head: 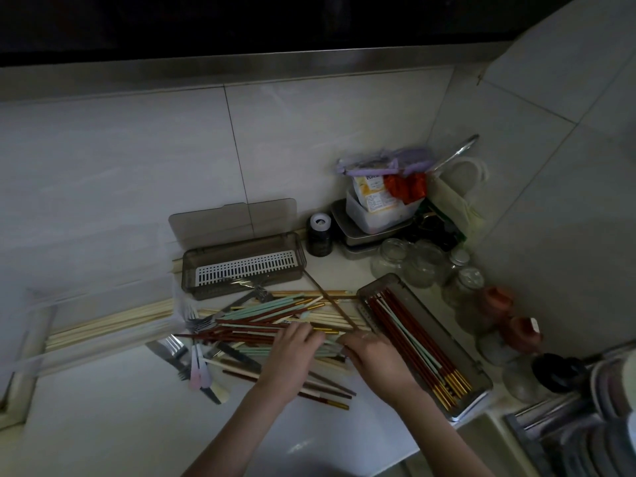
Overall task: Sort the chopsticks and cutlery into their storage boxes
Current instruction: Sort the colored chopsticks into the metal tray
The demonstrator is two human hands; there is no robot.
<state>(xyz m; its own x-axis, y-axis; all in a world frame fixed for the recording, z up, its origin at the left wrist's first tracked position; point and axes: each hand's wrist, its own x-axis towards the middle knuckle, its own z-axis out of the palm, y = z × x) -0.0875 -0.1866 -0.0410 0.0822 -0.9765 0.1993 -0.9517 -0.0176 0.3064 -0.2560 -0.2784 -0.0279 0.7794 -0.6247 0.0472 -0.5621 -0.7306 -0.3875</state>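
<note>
We see a loose pile of chopsticks (275,325) spread on the white desk (103,407), most with their long axis running left to right, a few crossing at a slant. Forks (198,323) lie at the pile's left end. The left hand (292,352) rests on the pile with its fingers curled down into the sticks; we cannot tell whether they pinch any one stick. The right hand (371,356) sits just beside it, its fingers bent onto the sticks' right ends, grip equally unclear. To the right, a metal box (481,383) lies slantwise, holding red chopsticks (406,339) along its length, gold tips toward the near right corner. Behind the pile stands a grey box (296,249), lid open, long axis left to right.
</note>
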